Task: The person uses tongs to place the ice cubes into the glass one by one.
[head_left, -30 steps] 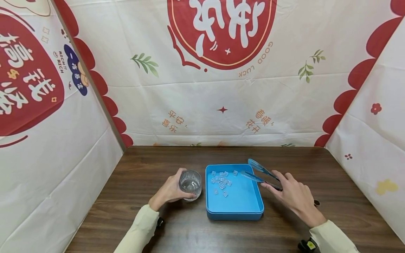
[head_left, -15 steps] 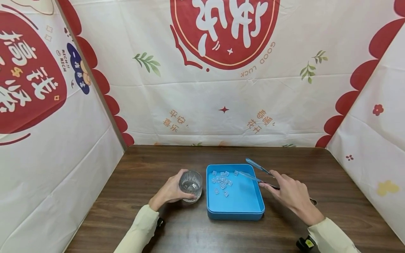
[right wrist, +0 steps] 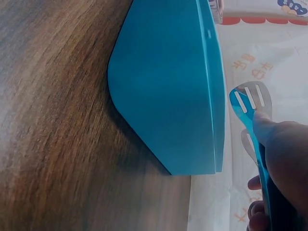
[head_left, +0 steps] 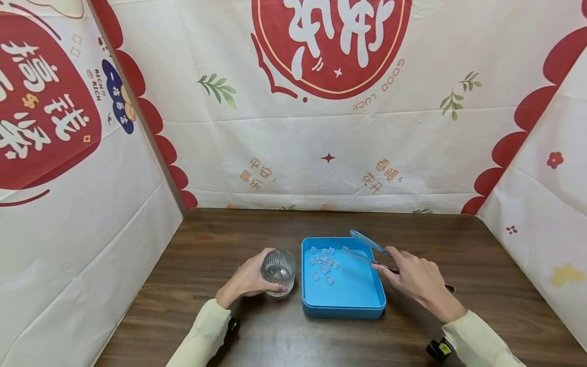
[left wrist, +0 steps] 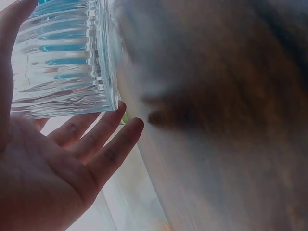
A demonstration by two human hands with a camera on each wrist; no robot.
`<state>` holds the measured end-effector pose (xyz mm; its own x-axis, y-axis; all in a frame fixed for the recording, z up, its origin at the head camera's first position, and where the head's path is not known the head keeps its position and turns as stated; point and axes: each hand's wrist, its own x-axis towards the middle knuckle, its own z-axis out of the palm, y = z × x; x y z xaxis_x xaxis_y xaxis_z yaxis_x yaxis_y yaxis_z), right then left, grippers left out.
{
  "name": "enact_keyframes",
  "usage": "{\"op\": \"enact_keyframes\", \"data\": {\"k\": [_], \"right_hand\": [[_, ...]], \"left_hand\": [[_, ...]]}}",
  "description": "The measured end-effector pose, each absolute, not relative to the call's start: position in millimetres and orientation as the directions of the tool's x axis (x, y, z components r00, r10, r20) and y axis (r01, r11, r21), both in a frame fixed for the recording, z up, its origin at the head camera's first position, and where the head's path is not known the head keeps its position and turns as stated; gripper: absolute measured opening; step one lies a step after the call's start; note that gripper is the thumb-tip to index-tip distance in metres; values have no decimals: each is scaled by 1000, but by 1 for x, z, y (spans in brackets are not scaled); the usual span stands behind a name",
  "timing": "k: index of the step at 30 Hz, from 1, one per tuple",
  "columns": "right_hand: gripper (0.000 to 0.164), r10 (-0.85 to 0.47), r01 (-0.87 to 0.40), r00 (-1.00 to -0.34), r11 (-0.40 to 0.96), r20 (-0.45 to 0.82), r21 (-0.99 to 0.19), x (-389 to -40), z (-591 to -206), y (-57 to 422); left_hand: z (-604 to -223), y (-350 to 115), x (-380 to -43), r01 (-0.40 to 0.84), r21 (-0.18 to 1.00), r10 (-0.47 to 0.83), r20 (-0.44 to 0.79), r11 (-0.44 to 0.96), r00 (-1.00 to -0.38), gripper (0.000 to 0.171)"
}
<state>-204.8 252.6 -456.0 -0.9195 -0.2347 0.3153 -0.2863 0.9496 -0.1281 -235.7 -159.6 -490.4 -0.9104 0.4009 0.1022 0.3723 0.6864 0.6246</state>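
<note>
A clear ribbed drinking glass stands left of a blue square tray, and my left hand holds it from the left side. In the left wrist view the fingers lie along the far side of the glass. My right hand grips metal tongs with slotted ends. The tongs' tips are spread and reach over the tray's back right part, with nothing between them. Several small clear ice cubes lie loose in the left and back part of the tray.
All this is on a brown wooden table. White printed cloth walls enclose its back and sides. The tray's side wall stands low in the right wrist view.
My right hand has moved the tongs a little to the left, further over the tray, with their tips still spread. My left hand keeps its hold on the glass. The head view has shifted slightly.
</note>
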Motion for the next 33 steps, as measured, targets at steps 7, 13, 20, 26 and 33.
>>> {"op": "enact_keyframes", "data": {"k": [7,13,20,26,33], "right_hand": [[56,-289,-329,-899,941,330,-72,-209,-456,245],[56,-313,-342,-901,938,302,-50,-210,-454,239],[53,-345,-370,-892,928,291,-35,-212,-454,233],[50,-377,-401,-880,916,287,-26,-215,-456,230],[54,-413,-432,-867,902,280,-9,-216,-455,226]], "left_hand": [[-490,-159,-233,371,605,400,94,705,-912,95],[-490,-159,-233,370,591,395,93,717,-914,96],[-489,-159,-233,361,581,388,84,730,-918,95],[-487,-159,-233,349,582,383,68,735,-921,94],[-487,-159,-234,344,581,381,62,738,-922,94]]}}
